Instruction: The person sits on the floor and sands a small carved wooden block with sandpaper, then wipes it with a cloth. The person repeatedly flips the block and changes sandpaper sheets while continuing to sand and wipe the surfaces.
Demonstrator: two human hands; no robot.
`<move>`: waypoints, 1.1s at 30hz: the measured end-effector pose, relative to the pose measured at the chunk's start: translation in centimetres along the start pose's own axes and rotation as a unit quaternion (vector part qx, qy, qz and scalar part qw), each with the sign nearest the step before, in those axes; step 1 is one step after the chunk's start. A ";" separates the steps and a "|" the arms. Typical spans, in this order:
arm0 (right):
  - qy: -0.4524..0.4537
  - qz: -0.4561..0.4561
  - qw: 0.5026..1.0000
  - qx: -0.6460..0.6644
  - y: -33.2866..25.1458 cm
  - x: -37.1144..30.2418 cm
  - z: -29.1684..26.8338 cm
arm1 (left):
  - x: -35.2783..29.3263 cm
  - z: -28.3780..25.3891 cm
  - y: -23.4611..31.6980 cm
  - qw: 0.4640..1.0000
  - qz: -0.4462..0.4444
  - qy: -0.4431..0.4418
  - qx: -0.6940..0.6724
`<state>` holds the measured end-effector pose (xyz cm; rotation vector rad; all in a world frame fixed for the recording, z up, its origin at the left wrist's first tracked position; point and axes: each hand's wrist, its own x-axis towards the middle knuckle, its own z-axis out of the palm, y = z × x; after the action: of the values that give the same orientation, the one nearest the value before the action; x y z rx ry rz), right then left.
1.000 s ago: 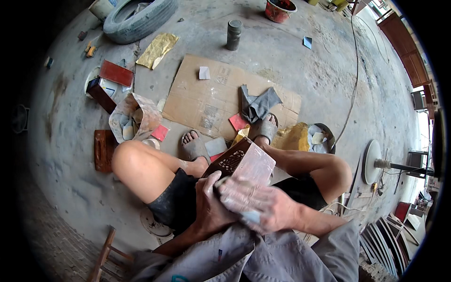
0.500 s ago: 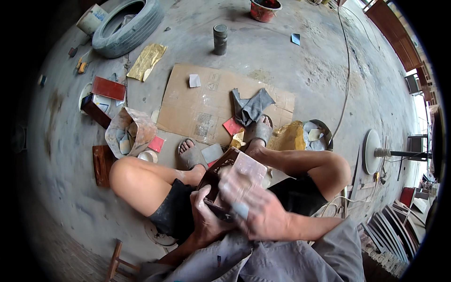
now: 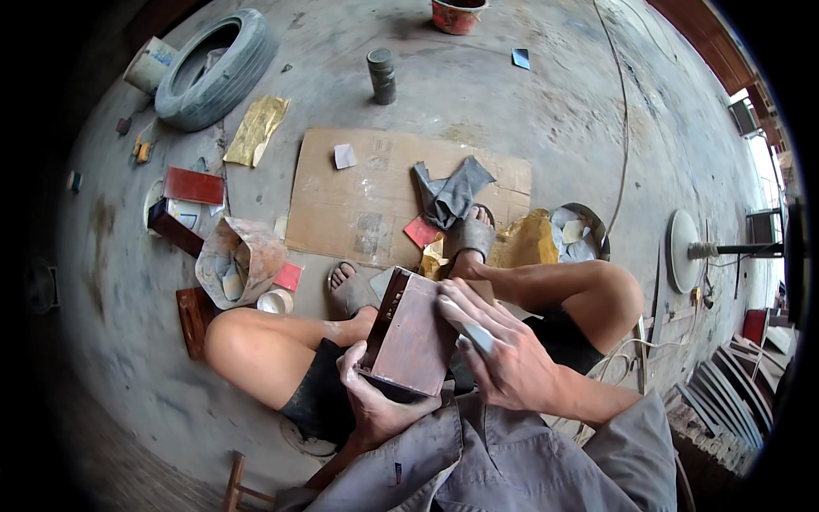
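Note:
A dusty reddish-brown wooden box (image 3: 414,328) is held tilted above my lap, its broad flat face turned up. Along its left side runs a dark recess with small details that I cannot make out. My left hand (image 3: 380,405) grips the near lower corner, thumb on the left side and fingers underneath. My right hand (image 3: 508,363) is at the box's right edge, its fingertips on that edge. A small folded grey sheet, seemingly sandpaper (image 3: 480,339), is pinched in my right fingers. White dust covers the fingers.
Flattened cardboard (image 3: 333,200) with a grey cloth (image 3: 456,192) lies ahead of my feet. Left are a bag of scraps (image 3: 243,264) and red-brown boxes (image 3: 194,185). A yellow sheet (image 3: 525,241), round container (image 3: 604,243) and fan (image 3: 682,250) are right. Further off lie a tyre (image 3: 256,64) and cylinder (image 3: 382,81).
My right hand, blurred over the box's upper face before, has moved to its right edge, uncovering that face. The box is turned somewhat differently in my left hand's grip.

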<state>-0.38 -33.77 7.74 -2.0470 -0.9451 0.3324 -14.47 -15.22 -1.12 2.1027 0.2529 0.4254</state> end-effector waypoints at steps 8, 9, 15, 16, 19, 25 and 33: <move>-0.026 0.008 0.999 0.018 0.3 0.3 -1.3 | 2.1 -0.7 2.9 1.000 -0.020 0.002 0.010; -0.033 0.020 0.999 0.001 0.3 -0.7 -2.0 | 2.7 -1.1 2.7 1.000 -0.013 -0.013 0.012; -0.065 -0.110 0.989 -0.075 -1.7 -0.9 -1.2 | 5.4 0.0 2.7 0.998 -0.054 -0.024 0.024; -0.069 -0.125 0.985 -0.096 -1.6 -1.1 -0.6 | 5.4 0.0 2.7 0.998 -0.046 -0.020 0.028; -0.076 -0.123 0.981 -0.129 -1.5 -0.9 -0.2 | 5.7 -0.1 3.0 0.999 -0.029 -0.017 0.041; -0.058 -0.155 0.971 -0.171 -1.1 1.5 1.8 | 5.2 0.5 2.7 0.999 -0.014 -0.008 0.038; -0.078 -0.127 0.980 -0.132 -0.9 0.5 1.1 | 5.7 0.3 2.6 0.999 -0.008 0.010 0.052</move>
<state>-1.11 -32.48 7.86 -2.1253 -1.3946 0.2429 -9.06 -14.91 2.04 2.1969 0.3090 0.4329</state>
